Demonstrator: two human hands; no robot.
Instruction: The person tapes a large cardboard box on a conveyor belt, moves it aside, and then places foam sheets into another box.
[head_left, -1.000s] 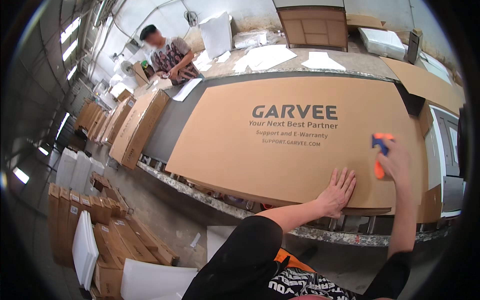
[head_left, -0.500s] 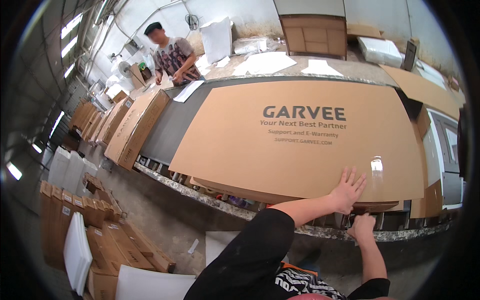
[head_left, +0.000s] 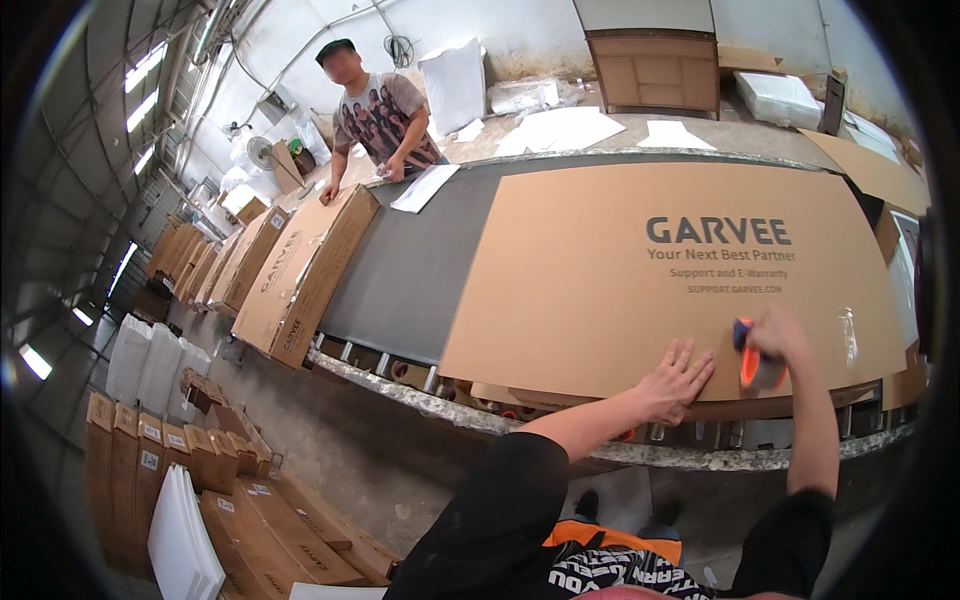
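Note:
A wide brown cardboard carton [head_left: 580, 290] with dark printing lies on the conveyor in front of me, its top flaps flat. My left hand [head_left: 675, 383] rests on it near the close edge, palm down and fingers stretched out. To its right, my right hand [head_left: 780, 335] is closed on an orange and blue tape dispenser [head_left: 765, 372] just over the carton's near edge. Whether the dispenser touches the cardboard I cannot tell. A shiny strip of clear tape [head_left: 849, 335] sticks to the carton farther right.
A closed carton [head_left: 300, 270] sits across the conveyor belt [head_left: 400, 280] at left, with a co-worker [head_left: 385, 120] beyond it. White sheets [head_left: 560, 130] lie on the far table. White foam boards [head_left: 185, 540] and flattened cartons [head_left: 280, 530] stand at lower left.
My right hand has come up from below the near edge to over the carton, the tape dispenser now showing. The carton sits farther right along the conveyor. A co-worker's hand now touches the left carton.

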